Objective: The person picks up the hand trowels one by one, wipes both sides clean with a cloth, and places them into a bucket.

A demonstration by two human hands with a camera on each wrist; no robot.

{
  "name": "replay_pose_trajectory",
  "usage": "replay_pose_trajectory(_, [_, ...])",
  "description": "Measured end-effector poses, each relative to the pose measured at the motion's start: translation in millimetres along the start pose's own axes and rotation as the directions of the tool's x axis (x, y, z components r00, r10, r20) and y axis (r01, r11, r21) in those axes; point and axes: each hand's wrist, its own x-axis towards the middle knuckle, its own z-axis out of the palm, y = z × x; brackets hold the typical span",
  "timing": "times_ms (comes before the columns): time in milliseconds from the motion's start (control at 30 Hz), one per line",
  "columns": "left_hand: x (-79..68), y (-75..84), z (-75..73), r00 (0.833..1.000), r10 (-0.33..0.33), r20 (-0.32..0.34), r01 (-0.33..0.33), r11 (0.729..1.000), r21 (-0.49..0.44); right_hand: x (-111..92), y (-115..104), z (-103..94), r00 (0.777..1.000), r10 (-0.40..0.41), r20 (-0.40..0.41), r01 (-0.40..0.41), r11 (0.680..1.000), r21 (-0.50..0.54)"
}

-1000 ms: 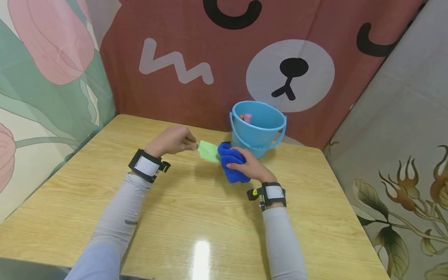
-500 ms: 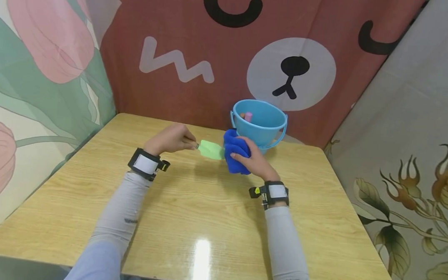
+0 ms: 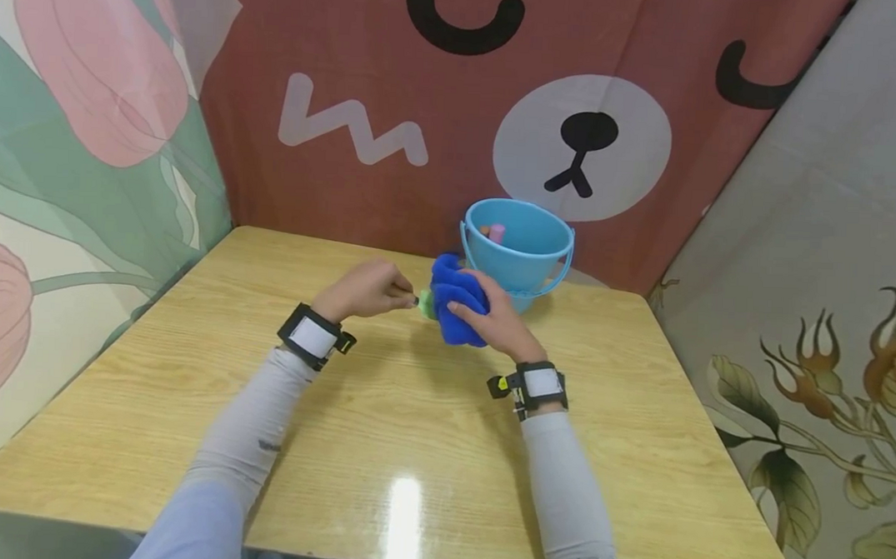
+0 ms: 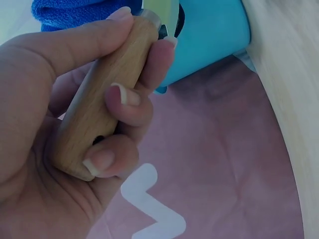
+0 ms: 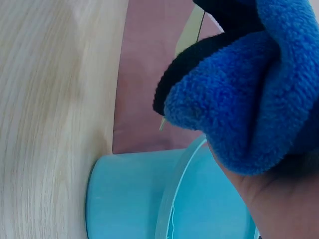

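My left hand (image 3: 368,290) grips the wooden handle (image 4: 102,94) of a small garden trowel, its fingers wrapped round the wood in the left wrist view. The trowel's pale green blade (image 3: 426,304) points right, above the table. In my right hand (image 3: 500,322) is a bunched blue towel (image 3: 458,307), folded about the blade and hiding most of it. Thick, fluffy towel folds fill the upper right of the right wrist view, where a sliver of the blade (image 5: 189,32) shows past them.
Just behind the right hand stands a light blue bucket (image 3: 519,266) with its handle hanging down and pink and orange things (image 3: 497,233) inside. Beneath lies a wooden table (image 3: 366,443); a printed curtain (image 3: 331,199) hangs along its back edge.
The towel first slid right, toward the blade's end, and then back left over it, so less of the green blade shows. My left hand has shifted slightly right.
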Motion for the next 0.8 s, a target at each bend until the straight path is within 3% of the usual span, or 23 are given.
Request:
replay_pose_trajectory(333, [3.7,1.5,3.9,0.999,0.037,-0.011,-0.037,0.999,0.028,5.4,2.2,12.7,0.996,-0.083,0.03,0.085,0.993,-0.084])
replay_pose_trajectory(800, [2.5,1.6,2.8,0.998,0.062,-0.012,-0.061,0.997,0.038,6.0,4.5,13.9,0.997,-0.039,0.061,0.048,0.987,-0.151])
